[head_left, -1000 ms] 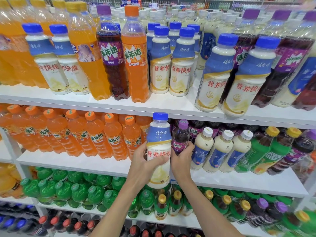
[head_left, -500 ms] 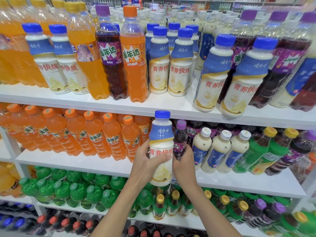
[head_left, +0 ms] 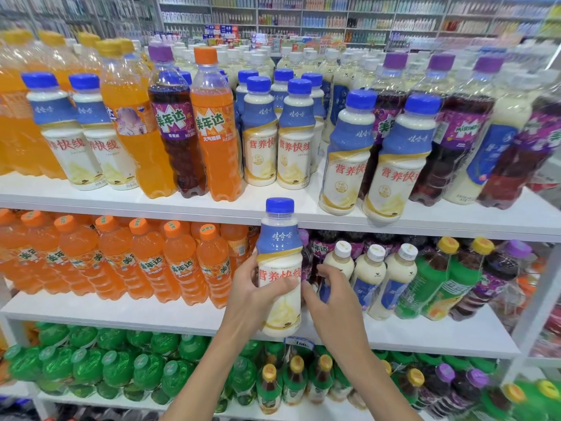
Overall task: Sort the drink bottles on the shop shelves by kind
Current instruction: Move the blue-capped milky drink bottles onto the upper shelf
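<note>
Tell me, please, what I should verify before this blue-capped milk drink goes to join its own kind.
1. Grip: the left hand holds the blue-capped milk bottle round its middle, upright: ok.
2. Cap in place: ok.
3. Same kind located: matching milk bottles stand on the top shelf: ok.
4. Landing spot: bare shelf front beside them: ok.
5. Right hand free: cannot tell; its curled fingers lie by a white-capped bottle.
6. Top shelf sorted: not ok; a purple soda and an orange soda stand between milk bottles.
</note>
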